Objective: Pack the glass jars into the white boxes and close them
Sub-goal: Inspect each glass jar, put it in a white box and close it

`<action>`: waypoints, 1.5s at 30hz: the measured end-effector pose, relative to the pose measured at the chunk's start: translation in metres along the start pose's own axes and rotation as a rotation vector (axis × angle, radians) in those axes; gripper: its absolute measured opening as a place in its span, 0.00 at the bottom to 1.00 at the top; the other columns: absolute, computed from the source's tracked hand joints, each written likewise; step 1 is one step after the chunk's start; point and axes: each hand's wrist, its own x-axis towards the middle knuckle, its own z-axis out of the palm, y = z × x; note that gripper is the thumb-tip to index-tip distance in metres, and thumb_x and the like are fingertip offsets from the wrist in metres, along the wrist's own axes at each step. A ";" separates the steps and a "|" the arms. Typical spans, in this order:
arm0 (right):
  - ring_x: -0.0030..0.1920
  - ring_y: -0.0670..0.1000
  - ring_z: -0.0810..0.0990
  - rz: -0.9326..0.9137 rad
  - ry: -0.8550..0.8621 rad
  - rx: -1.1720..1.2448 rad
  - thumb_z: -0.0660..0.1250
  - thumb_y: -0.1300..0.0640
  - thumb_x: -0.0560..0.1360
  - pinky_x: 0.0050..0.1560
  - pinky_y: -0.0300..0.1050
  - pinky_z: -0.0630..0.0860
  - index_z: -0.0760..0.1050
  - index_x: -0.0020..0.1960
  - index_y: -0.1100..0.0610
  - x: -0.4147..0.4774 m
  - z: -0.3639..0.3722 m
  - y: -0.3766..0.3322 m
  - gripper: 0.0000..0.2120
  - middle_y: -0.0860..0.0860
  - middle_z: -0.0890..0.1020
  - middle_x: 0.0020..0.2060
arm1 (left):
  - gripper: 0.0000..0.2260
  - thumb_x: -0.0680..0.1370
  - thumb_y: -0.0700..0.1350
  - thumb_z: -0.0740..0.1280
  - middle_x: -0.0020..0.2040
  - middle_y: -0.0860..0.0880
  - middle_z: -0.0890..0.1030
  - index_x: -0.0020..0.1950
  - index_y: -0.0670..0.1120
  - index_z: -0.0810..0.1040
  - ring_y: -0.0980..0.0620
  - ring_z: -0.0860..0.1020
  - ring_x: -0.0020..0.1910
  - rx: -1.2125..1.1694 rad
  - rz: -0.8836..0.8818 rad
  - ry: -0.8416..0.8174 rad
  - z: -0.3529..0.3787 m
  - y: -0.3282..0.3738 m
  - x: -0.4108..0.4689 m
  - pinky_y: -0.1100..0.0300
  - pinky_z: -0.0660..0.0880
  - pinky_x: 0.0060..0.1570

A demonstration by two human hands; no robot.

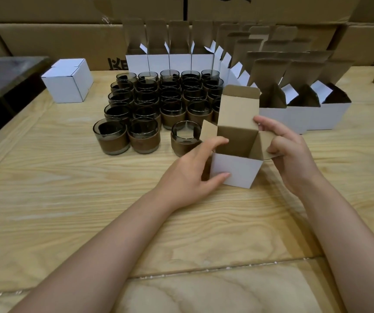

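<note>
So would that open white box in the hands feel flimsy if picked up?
Probably light: the white box is thin cardboard and looks empty. Its walls may give under a squeeze; the left hand and right hand grip it by rim and side flap. The tall lid flap stands open and could wobble.
</note>
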 end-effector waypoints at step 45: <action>0.43 0.39 0.74 -0.429 -0.359 -0.957 0.66 0.43 0.75 0.38 0.31 0.65 0.72 0.68 0.43 0.056 0.075 -0.129 0.22 0.45 0.77 0.51 | 0.09 0.80 0.43 0.64 0.58 0.37 0.76 0.54 0.37 0.76 0.39 0.75 0.56 0.222 -0.047 0.287 -0.006 -0.001 0.008 0.50 0.73 0.50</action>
